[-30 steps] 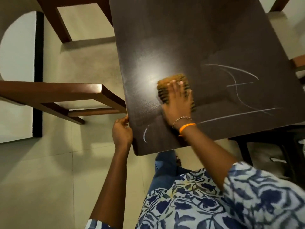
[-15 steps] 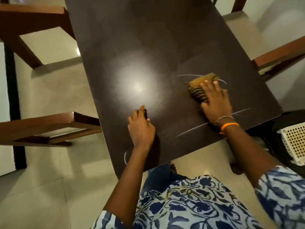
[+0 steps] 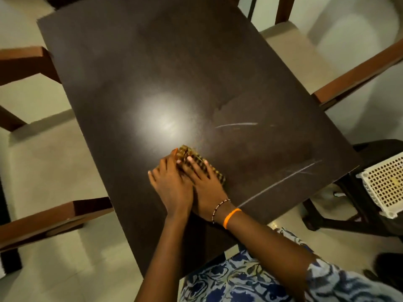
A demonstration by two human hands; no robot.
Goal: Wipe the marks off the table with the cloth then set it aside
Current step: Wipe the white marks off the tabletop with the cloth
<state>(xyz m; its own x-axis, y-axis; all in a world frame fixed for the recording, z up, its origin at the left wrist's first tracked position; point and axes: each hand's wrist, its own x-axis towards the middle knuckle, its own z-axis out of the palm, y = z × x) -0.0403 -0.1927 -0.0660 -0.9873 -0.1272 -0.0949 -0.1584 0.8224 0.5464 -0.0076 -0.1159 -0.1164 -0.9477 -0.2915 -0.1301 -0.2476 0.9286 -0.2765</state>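
A folded yellow-and-black striped cloth (image 3: 197, 159) lies on the dark brown table (image 3: 152, 73), near its front left part. My right hand (image 3: 206, 182) presses flat on the cloth with straight fingers. My left hand (image 3: 171, 185) lies beside it, its fingers also resting on the cloth's left end. Most of the cloth is hidden under both hands. White chalk marks remain on the table: a short streak (image 3: 236, 125) to the right of the middle and a long line (image 3: 283, 179) near the front right edge.
Wooden chairs stand around the table: two on the left (image 3: 39, 216) and one on the right (image 3: 357, 77). A white perforated basket (image 3: 383, 184) sits on a dark stool at the right. Pale tiled floor surrounds everything.
My right hand has slid the cloth left and toward me, away from the marks it was on. My left hand has moved right onto the cloth. Several of the upper marks are gone.
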